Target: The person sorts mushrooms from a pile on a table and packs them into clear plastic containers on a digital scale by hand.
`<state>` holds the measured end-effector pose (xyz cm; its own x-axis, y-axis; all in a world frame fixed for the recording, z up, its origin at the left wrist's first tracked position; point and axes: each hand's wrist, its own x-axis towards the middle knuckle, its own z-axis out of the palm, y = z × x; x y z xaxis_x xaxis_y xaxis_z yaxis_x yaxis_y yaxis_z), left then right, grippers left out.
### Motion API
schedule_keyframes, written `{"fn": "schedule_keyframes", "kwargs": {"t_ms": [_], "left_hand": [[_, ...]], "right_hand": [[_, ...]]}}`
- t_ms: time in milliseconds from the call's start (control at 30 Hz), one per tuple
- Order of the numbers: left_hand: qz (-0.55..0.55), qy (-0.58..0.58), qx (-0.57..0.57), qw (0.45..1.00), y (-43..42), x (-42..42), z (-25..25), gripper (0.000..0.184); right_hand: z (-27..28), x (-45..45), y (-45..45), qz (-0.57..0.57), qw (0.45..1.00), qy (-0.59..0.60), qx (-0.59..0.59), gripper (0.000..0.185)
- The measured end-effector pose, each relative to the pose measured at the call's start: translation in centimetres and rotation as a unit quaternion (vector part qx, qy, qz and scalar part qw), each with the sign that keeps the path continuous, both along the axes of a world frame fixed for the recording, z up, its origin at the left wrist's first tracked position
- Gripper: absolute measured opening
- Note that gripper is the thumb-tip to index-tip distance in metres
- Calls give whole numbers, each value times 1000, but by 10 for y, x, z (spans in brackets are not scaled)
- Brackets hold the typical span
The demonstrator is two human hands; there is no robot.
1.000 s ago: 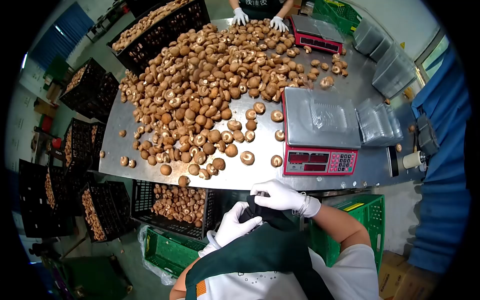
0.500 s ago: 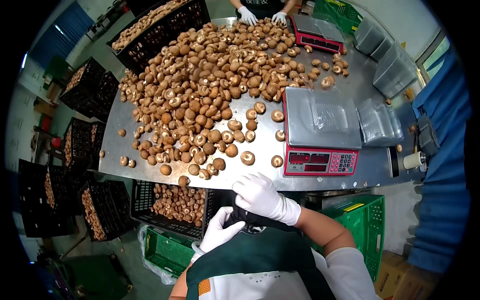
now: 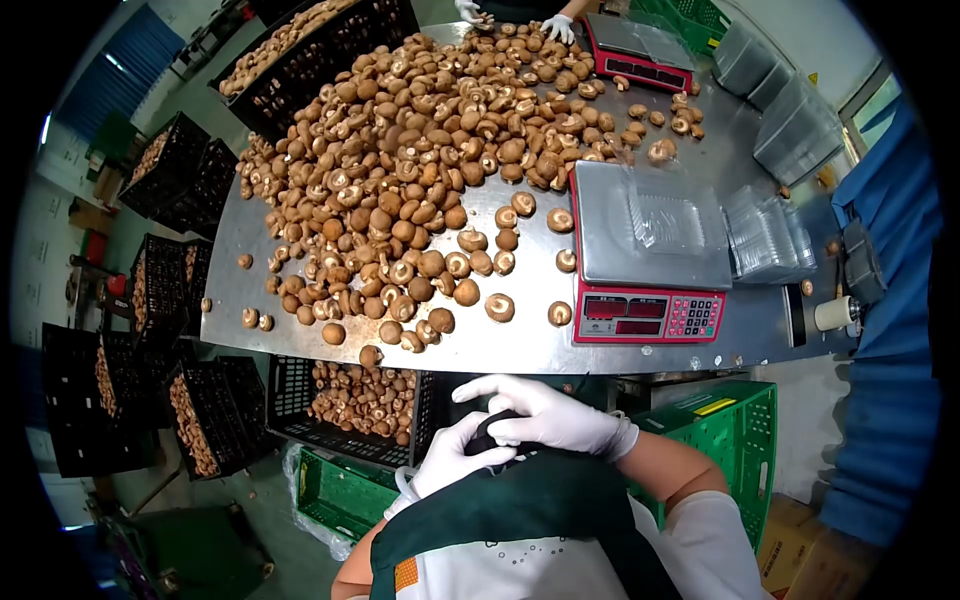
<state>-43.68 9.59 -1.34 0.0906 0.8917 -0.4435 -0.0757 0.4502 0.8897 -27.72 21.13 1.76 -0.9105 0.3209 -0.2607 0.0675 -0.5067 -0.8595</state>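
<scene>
Both my hands wear white gloves and meet in front of my dark green apron (image 3: 480,520), below the table edge. Between them is a black, soft-looking thing (image 3: 497,432), mostly covered by my fingers; its kind does not show. My left hand (image 3: 452,458) closes on its left side. My right hand (image 3: 550,415) lies over its top from the right, thumb and fingers curled about it, the index finger stretched out to the left. Ahead, a large heap of brown shiitake mushrooms (image 3: 400,170) covers the left and middle of the metal table (image 3: 460,345).
A red scale (image 3: 650,255) bears a clear plastic tray; stacked clear trays (image 3: 768,235) stand beside it. Another scale (image 3: 640,50) is farther back. A black crate (image 3: 290,400) of mushrooms and green crates (image 3: 730,430) sit below the edge. Opposite, a co-worker's gloved hands (image 3: 558,28) reach the heap.
My right hand has come down over the black thing and its fingers have spread from a closed pose. My left hand has shifted slightly right. The co-worker's hands have moved apart.
</scene>
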Motion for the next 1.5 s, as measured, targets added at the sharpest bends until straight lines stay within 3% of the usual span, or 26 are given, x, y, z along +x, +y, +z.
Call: {"fn": "schedule_keyframes", "kwargs": {"t_ms": [67,100,200,300,433,533,667,700,767,800,867,933,967,1067,1167,1300,1367,1433,1500], "left_hand": [[-54,108,22,992,3,0,3,30],[-96,178,11,979,6,-3,12,31],[-76,165,13,983,6,2,18,28],[-61,117,24,991,3,5,14,25],[-85,85,23,992,5,3,11,25],[-96,30,-57,993,1,2,8,29],[-94,14,-54,994,-5,0,-2,31],[-97,54,-16,994,-4,0,-1,31],[-105,89,15,990,6,-1,-7,29],[-76,5,-44,996,10,-1,-10,28],[-11,-113,-110,987,11,-3,-17,24],[-1,-97,-103,990,11,-8,-21,24],[16,-91,-106,990,9,-8,-24,25],[36,-94,-89,991,6,-7,-26,22],[41,-99,-82,991,4,-6,-23,23],[21,-80,-87,993,3,-3,-21,26],[14,-87,-73,993,1,-4,-21,29],[14,-97,-81,992,-3,-8,-12,30],[-49,-113,-96,988,-8,-16,2,34]], "right_hand": [[1,-2,-5,-19,998,2,-60,46],[-15,2,-6,-69,976,45,-201,39],[-21,19,-12,-194,932,50,-301,22],[-23,30,-17,-238,919,70,-307,18],[-11,45,-22,-283,906,10,-313,17],[-17,53,-26,-303,901,14,-311,18],[-31,55,-22,-298,904,57,-300,14],[-33,53,-20,-303,903,60,-298,14],[-35,51,-5,-256,962,-60,-72,16],[-48,54,0,-229,971,-40,-45,24],[-58,55,5,-242,969,37,24,53],[-97,80,11,-137,976,37,166,79],[-101,87,7,-27,972,-23,232,72],[-101,75,-32,25,938,-94,333,53],[-90,66,-42,-6,912,-80,403,38],[-80,78,-38,-76,798,-82,592,22],[-77,99,-19,-104,791,-87,596,16],[-84,152,5,5,776,-186,602,20],[-119,221,14,37,827,-302,473,23]]}}
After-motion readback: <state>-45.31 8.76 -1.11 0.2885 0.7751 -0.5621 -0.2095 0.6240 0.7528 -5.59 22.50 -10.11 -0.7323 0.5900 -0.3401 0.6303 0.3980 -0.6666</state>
